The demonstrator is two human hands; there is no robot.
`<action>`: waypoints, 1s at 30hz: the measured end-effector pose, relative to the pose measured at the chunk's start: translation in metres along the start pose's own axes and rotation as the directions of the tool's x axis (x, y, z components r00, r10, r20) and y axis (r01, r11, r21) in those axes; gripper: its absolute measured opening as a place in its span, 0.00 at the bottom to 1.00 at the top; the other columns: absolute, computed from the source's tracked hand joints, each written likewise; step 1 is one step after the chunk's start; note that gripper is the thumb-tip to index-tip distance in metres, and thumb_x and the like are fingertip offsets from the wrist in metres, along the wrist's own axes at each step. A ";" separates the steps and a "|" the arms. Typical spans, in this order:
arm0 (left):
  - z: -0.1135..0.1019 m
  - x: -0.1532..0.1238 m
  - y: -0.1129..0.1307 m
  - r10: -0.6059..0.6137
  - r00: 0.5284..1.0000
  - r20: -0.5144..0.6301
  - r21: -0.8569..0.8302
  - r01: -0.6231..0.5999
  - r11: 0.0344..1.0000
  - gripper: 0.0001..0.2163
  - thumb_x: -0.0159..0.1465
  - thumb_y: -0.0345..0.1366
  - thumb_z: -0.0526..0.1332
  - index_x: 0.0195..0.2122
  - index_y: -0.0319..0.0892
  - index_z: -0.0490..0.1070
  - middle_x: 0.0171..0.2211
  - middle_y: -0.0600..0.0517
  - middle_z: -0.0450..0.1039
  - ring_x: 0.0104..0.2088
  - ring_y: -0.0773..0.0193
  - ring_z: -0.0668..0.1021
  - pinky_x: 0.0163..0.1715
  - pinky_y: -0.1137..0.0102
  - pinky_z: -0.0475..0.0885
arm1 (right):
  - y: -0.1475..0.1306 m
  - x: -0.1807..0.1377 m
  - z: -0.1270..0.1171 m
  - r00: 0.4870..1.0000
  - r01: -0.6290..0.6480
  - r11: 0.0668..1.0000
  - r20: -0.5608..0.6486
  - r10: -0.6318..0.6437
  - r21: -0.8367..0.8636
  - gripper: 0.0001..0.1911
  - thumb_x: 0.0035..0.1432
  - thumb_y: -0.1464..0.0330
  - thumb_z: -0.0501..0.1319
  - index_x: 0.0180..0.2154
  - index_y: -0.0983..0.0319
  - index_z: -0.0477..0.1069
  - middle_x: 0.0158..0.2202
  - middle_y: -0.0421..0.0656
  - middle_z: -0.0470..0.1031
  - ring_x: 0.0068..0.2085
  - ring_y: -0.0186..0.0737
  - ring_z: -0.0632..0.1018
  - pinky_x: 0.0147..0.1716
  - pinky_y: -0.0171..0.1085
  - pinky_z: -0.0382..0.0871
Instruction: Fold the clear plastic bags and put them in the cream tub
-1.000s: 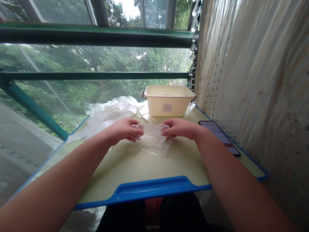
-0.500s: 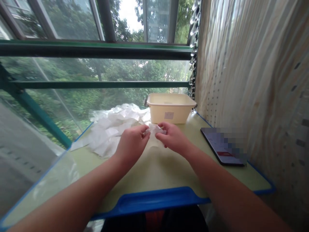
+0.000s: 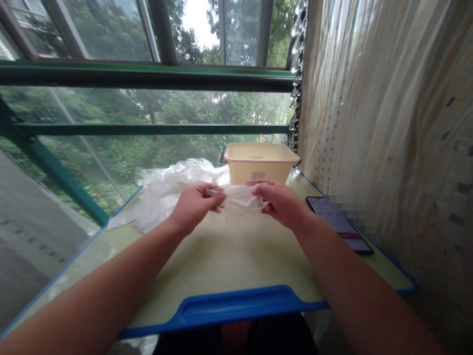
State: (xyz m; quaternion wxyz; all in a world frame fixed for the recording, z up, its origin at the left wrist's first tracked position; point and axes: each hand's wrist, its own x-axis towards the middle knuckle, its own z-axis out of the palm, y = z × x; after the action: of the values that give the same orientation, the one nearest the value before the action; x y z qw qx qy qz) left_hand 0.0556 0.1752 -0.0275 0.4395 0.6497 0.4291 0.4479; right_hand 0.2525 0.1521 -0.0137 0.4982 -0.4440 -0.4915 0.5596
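A clear, thin plastic bag [image 3: 239,197] is stretched sideways between my two hands above the table. My left hand [image 3: 195,203] pinches its left end between thumb and fingers. At the other end my right hand [image 3: 279,199] grips the bag, with thumb and fingers closed on it. Behind my left hand lies a heap of white, crinkled plastic bags [image 3: 158,202] on the table's left side. The cream plastic bin [image 3: 263,165] stands just beyond my right hand, its lower front partly covered by that hand.
The pale table [image 3: 236,261] has a blue edge with a molded trough [image 3: 236,304] in front. A phone [image 3: 332,217] lies at the right, near my right forearm. A patterned curtain [image 3: 388,123] hangs on the right; green railings [image 3: 148,129] and windows stand behind.
My hands have moved apart, the left one leftward and the right one rightward. The plastic between them, crumpled before, is now drawn out wider.
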 end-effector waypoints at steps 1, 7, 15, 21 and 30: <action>-0.004 0.003 0.000 -0.030 0.999 0.031 -0.076 0.033 0.997 0.16 0.47 0.40 0.67 0.34 0.37 0.71 0.27 0.51 0.74 0.26 0.67 0.75 0.26 0.73 0.71 | -0.001 0.001 -0.004 0.999 -0.022 0.999 0.039 0.020 0.043 0.12 0.41 0.74 0.58 0.33 0.66 0.69 0.17 0.35 0.62 0.16 0.24 0.58 0.12 0.26 0.49; -0.009 0.007 0.003 -0.209 0.967 0.145 -0.371 0.249 0.895 0.15 0.46 0.37 0.69 0.34 0.38 0.71 0.31 0.50 0.73 0.27 0.71 0.74 0.28 0.76 0.69 | -0.001 0.005 -0.017 0.988 -0.045 0.995 0.154 0.030 0.094 0.08 0.41 0.75 0.60 0.30 0.66 0.70 0.21 0.37 0.64 0.18 0.24 0.60 0.14 0.26 0.51; 0.004 -0.007 0.007 -0.231 0.927 0.295 -0.279 0.315 0.907 0.14 0.46 0.34 0.68 0.35 0.37 0.72 0.28 0.51 0.73 0.29 0.67 0.74 0.27 0.75 0.67 | -0.005 -0.003 -0.014 0.965 -0.006 1.000 0.262 0.004 0.007 0.19 0.43 0.73 0.63 0.41 0.64 0.70 0.22 0.36 0.65 0.19 0.24 0.62 0.15 0.26 0.52; 0.001 -0.004 0.006 -0.226 0.960 0.167 -0.119 0.247 0.962 0.14 0.47 0.34 0.66 0.35 0.36 0.71 0.26 0.52 0.71 0.23 0.73 0.70 0.21 0.78 0.65 | -0.003 -0.002 -0.022 0.933 0.020 0.987 0.358 0.038 -0.157 0.16 0.45 0.71 0.64 0.40 0.66 0.69 0.18 0.34 0.63 0.17 0.24 0.63 0.15 0.26 0.55; 0.016 -0.015 0.000 0.181 0.974 -0.133 0.422 -0.110 0.900 0.26 0.55 0.40 0.59 0.54 0.46 0.57 0.38 0.50 0.73 0.19 0.69 0.74 0.16 0.75 0.68 | 0.003 -0.006 0.000 0.964 0.015 0.954 0.259 0.066 -0.300 0.24 0.50 0.68 0.61 0.50 0.62 0.61 0.14 0.33 0.65 0.15 0.29 0.65 0.14 0.28 0.58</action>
State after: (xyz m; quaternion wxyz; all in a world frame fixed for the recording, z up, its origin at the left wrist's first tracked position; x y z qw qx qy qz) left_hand 0.0678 0.1573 -0.0338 0.2202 0.7176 0.4995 0.4325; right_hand 0.2523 0.1461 -0.0167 0.3476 -0.4415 -0.6271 0.5395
